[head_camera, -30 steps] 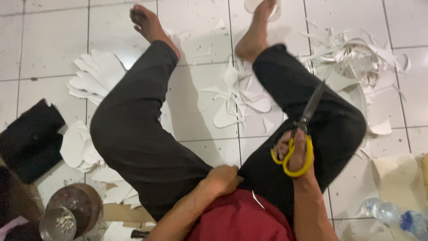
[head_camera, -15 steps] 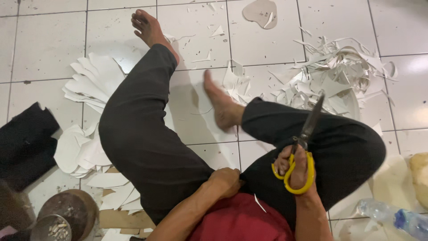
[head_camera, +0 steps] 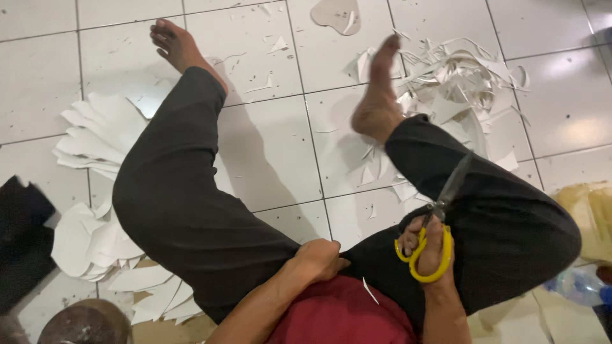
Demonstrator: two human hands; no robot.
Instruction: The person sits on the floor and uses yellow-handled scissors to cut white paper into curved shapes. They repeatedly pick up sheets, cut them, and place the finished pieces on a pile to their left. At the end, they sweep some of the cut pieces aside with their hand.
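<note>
- My right hand (head_camera: 428, 247) is curled through the yellow handles of the scissors (head_camera: 437, 220), gripping them; the blades are shut and point up across my right thigh.
- My left hand (head_camera: 319, 260) rests loosely closed on my inner left thigh, holding nothing.
- White paper cutouts (head_camera: 95, 137) lie stacked on the floor (head_camera: 268, 146) beside my left leg.
- Paper scraps (head_camera: 456, 73) are heaped by my right foot (head_camera: 377, 95).
</note>
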